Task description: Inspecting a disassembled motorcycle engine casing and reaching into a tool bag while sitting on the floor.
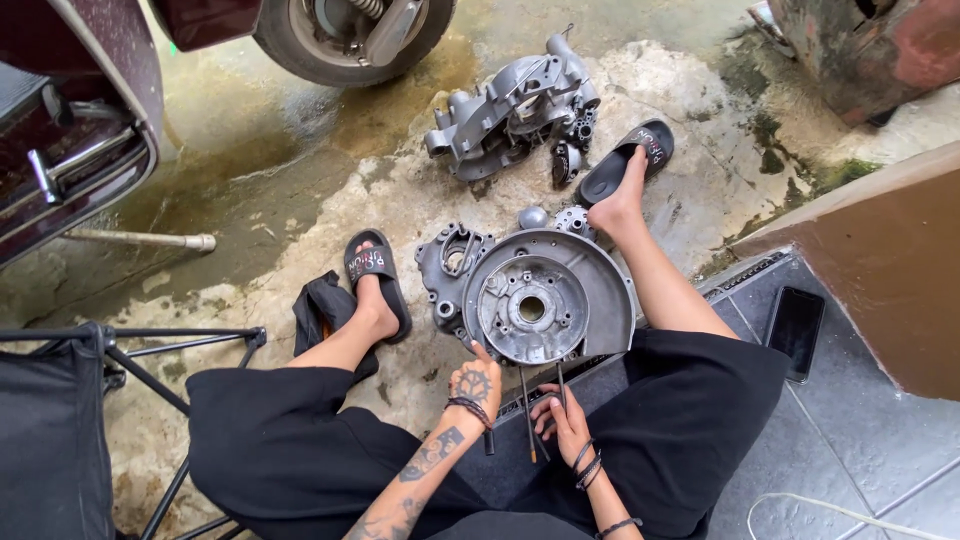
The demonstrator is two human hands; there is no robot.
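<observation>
A grey metal engine casing half (pixel 540 295), round with a hole at its centre, stands on the concrete between my feet. My left hand (pixel 476 381) rests against its lower rim, one finger touching the edge. My right hand (pixel 562 415) sits just below the casing and grips two thin dark rods (pixel 529 410) that point up toward it. A second grey casing part (pixel 515 110) lies farther away on the ground.
A black rag (pixel 322 310) lies by my left foot. A dark phone (pixel 796 330) rests on the grey tiles at right. A scooter wheel (pixel 350 35) and maroon body panel (pixel 70 120) are at the top left. A black folding chair (pixel 60 420) stands at left.
</observation>
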